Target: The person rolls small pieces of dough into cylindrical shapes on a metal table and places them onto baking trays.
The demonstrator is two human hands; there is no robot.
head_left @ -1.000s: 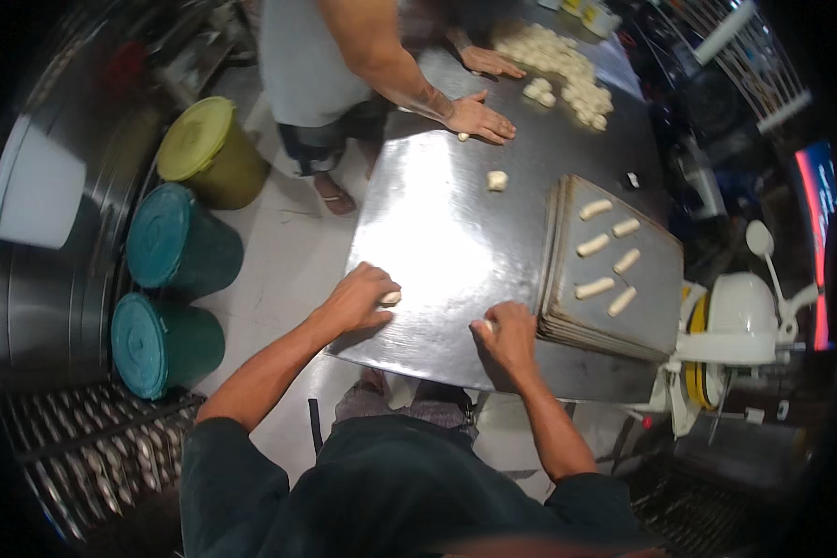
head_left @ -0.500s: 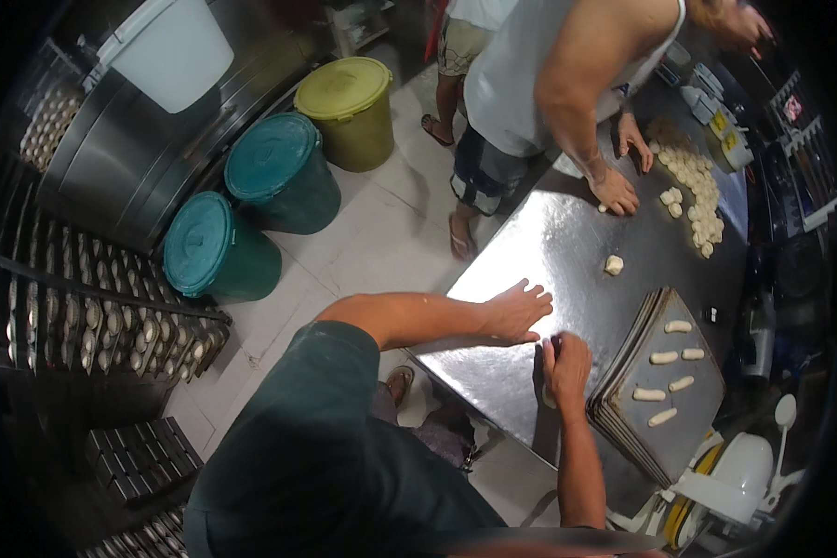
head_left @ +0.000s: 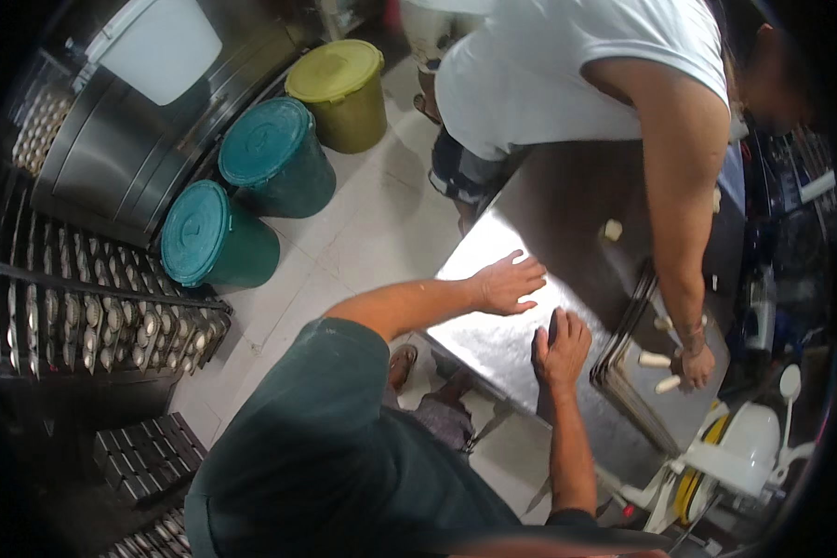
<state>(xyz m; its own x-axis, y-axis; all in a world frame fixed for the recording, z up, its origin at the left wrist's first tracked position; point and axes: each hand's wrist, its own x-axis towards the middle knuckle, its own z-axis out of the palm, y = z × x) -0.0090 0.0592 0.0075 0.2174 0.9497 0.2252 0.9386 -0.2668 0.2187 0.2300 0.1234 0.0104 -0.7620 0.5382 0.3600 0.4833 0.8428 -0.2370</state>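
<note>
My left hand [head_left: 509, 284] is over the near left part of the shiny metal table [head_left: 567, 172], palm down with its fingers spread. To its right, my right hand [head_left: 564, 353] is palm down on or just above the metal, fingers stretched and thumb apart. I see no dough in either hand; what may lie beneath the palms is hidden. A pale lump of dough [head_left: 612, 229] sits farther up the table. Right of my right hand, a stack of dark baking trays [head_left: 618, 377] carries dough rolls [head_left: 654, 359]. A co-worker's hand [head_left: 696, 365] reaches down among the rolls.
The co-worker in a white sleeveless top [head_left: 549, 84] leans across the far side, arm over the table. A white bowl [head_left: 751, 446] and utensils are at the right. Lidded teal bins [head_left: 195, 232], a yellow bin [head_left: 337, 74] and a loaded rack [head_left: 112, 325] stand left.
The co-worker has leaned over the table and brought a hand onto the top tray, covering some rolls and the dough pile. Both my hands have shifted slightly up the picture.
</note>
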